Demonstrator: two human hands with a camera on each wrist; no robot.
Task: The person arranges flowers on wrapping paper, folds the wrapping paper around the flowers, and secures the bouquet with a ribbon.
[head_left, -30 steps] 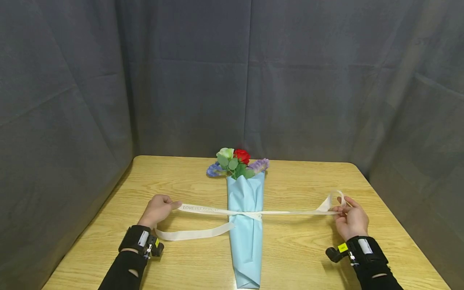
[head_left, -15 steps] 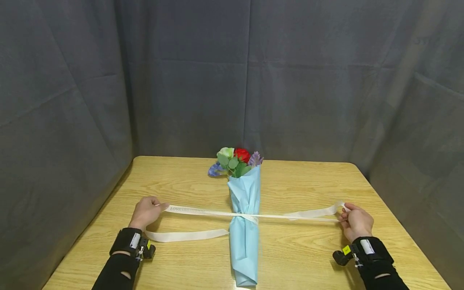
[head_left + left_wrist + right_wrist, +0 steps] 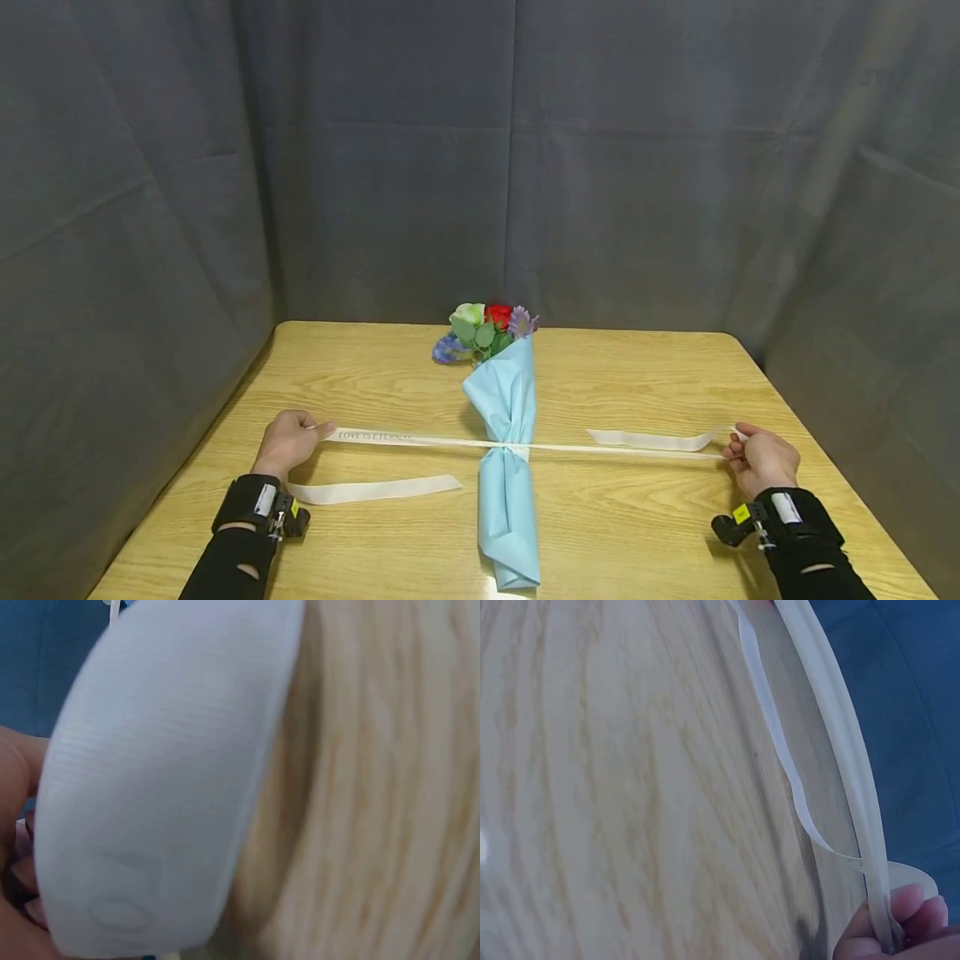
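A bouquet wrapped in light blue paper (image 3: 510, 508) lies at the middle of the table, its flowers (image 3: 483, 329) toward the far edge. A white ribbon (image 3: 420, 439), printed with letters on the left part, crosses its waist and cinches the paper. My left hand (image 3: 287, 442) pinches the ribbon's left length, and its loose tail (image 3: 382, 490) trails back toward the bouquet. On the other side my right hand (image 3: 763, 458) pinches the right length, with another tail (image 3: 645, 440) curling inward. Both lengths are stretched nearly straight. In the right wrist view, fingers (image 3: 907, 904) grip the ribbon (image 3: 847, 742).
The light wooden table (image 3: 360, 550) has rounded far corners. Dark grey cloth (image 3: 390, 167) hangs behind it and along both sides. Each wrist wears a black strap with a small camera.
Both hands have moved outward, pulling the ribbon longer on each side. The paper has drawn in narrower at the waist, and the right-hand loop has straightened into a trailing tail.
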